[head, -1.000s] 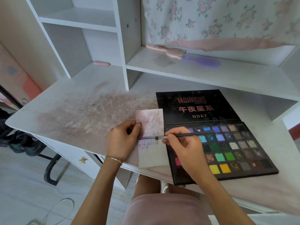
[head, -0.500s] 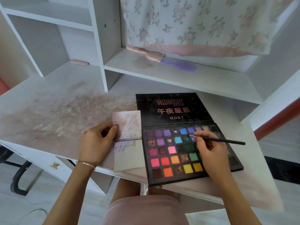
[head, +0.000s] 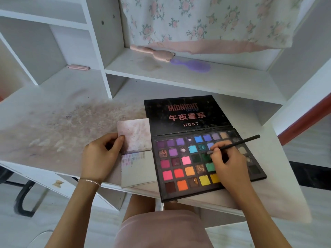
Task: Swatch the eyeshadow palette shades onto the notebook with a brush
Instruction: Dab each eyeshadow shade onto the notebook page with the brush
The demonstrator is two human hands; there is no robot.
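Head view. An open eyeshadow palette [head: 180,169] is laid flat on a white desk [head: 59,108], its black lid folded back and lettered "MIDNIGHT" and "HDKT". Rows of purple, blue, green, pink, orange and yellow pans are shown.

A thin black brush [head: 236,144] is pinched by the right hand [head: 230,165], fingers curled round the shaft. The bristle end is lowered onto a dark green pan in the middle rows; the handle is angled up and to the right, over the palette's far right side.

A small notebook [head: 136,154] is set touching the palette's left edge, opened flat. Its upper page is smudged pink; faint pastel swatches are seen along the top of the lower page. The upper page's left edge is pinned by the left hand [head: 100,158], thumb on the paper, fingers loosely curled beside it. A thin bracelet [head: 89,181] is worn on that wrist.

On the shelf behind, a pink hairbrush [head: 154,52] and a purple hairbrush [head: 192,64] are laid beside each other. Powder staining is spread over the desk left of the notebook.
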